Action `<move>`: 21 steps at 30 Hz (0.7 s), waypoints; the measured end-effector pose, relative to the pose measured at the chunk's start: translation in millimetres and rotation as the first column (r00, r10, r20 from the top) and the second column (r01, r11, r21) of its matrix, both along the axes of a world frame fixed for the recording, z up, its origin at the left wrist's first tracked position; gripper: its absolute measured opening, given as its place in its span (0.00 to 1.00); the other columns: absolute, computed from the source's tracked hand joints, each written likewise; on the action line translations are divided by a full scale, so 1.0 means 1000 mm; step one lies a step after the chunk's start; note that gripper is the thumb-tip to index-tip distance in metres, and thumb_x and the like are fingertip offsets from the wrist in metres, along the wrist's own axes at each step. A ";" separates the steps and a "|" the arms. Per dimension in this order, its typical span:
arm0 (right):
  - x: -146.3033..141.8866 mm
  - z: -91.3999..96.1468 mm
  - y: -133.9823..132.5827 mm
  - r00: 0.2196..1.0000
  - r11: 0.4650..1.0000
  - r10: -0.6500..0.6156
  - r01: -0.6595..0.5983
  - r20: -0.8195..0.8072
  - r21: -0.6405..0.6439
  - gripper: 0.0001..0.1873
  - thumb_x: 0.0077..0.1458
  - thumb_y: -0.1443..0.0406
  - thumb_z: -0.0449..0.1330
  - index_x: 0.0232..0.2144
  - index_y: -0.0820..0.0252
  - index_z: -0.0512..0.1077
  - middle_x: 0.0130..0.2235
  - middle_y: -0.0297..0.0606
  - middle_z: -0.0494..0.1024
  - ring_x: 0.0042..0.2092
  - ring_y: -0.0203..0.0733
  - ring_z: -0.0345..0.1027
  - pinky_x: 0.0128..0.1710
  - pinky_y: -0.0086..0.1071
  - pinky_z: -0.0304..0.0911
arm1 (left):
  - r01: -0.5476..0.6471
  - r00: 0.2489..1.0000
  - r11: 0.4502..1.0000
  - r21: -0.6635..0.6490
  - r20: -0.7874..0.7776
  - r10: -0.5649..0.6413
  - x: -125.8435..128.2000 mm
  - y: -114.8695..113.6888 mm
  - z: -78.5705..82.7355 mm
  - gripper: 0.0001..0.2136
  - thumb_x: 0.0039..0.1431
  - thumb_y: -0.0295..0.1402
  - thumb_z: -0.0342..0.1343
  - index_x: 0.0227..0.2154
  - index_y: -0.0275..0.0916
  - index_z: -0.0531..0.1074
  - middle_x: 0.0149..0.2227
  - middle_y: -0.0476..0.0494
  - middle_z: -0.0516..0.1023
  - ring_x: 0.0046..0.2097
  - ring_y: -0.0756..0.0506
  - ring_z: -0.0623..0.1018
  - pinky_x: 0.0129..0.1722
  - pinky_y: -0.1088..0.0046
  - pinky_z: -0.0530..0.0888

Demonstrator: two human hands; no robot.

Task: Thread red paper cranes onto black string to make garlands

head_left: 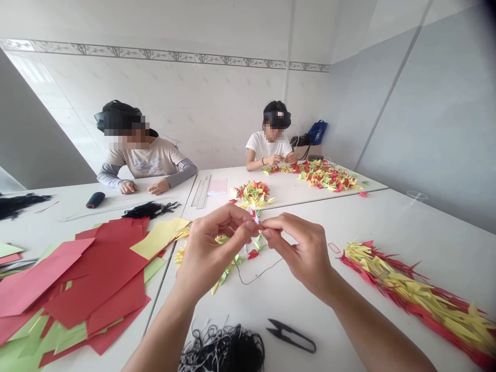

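Note:
My left hand (213, 245) and my right hand (302, 248) meet in the middle, fingertips pinched together above the table. At the left fingertips shows a small white folded paper piece (256, 217), mostly covered by the fingers. A thin dark thread (248, 283) hangs in a loop below and runs up to my right hand, where its end is hidden. Behind and under the left hand lie yellow and green folded paper pieces (221, 276) and a small red one (253, 253). Black thread snips (292, 336) lie between my forearms.
A black thread tangle (240, 349) lies at the front. Coloured paper sheets (104, 268) cover the left side. A red and yellow folded-paper garland (411, 294) lies right. Two people (145, 160) (269, 144) sit across, near folded-paper piles (327, 174) and rulers (201, 192).

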State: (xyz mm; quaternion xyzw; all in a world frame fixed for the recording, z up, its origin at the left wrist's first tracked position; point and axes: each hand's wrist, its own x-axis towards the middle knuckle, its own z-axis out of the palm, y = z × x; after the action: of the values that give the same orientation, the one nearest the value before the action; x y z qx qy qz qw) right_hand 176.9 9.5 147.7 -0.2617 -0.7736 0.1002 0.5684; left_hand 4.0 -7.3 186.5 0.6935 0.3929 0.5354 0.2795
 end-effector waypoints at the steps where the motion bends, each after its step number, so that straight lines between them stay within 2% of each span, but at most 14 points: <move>1: 0.000 0.000 0.000 1.000 1.000 0.005 -0.005 -0.003 -0.011 0.08 0.67 0.65 0.55 0.36 0.55 0.73 0.27 0.31 0.73 0.27 0.34 0.66 0.29 0.29 0.63 | 0.011 1.000 1.000 -0.002 -0.009 -0.011 -0.001 0.000 0.000 0.07 0.60 0.33 0.58 0.28 0.39 0.74 0.26 0.46 0.78 0.28 0.49 0.77 0.28 0.75 0.75; 6: 0.000 -0.001 -0.002 1.000 0.998 0.019 -0.019 -0.001 -0.054 0.09 0.68 0.65 0.53 0.38 0.55 0.73 0.30 0.32 0.75 0.27 0.33 0.65 0.28 0.28 0.62 | 0.052 0.997 0.999 0.001 -0.052 -0.052 -0.004 0.002 0.000 0.06 0.61 0.33 0.58 0.29 0.39 0.74 0.27 0.47 0.78 0.29 0.49 0.78 0.29 0.74 0.76; 12: 0.000 0.000 -0.004 1.000 0.999 -0.023 0.023 0.009 -0.029 0.09 0.68 0.67 0.52 0.44 0.54 0.73 0.32 0.34 0.77 0.31 0.36 0.70 0.33 0.31 0.67 | 0.040 0.997 0.999 0.018 -0.069 -0.039 -0.004 0.002 -0.001 0.05 0.61 0.31 0.57 0.29 0.39 0.74 0.27 0.48 0.78 0.29 0.50 0.77 0.29 0.75 0.75; 21: -0.001 0.001 -0.004 0.999 0.998 -0.051 0.051 -0.005 0.049 0.07 0.64 0.69 0.58 0.40 0.55 0.74 0.31 0.33 0.79 0.32 0.37 0.72 0.32 0.31 0.68 | 0.042 0.996 0.998 0.035 -0.074 -0.040 -0.003 0.002 -0.001 0.05 0.62 0.32 0.58 0.30 0.39 0.74 0.27 0.47 0.78 0.29 0.50 0.77 0.28 0.75 0.74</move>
State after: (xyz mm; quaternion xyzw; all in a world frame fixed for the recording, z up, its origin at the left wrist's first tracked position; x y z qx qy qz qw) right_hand 175.8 5.1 149.1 -0.2671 -0.7680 0.0672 0.5782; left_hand 0.9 -5.1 185.8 0.7256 0.3786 0.5109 0.2630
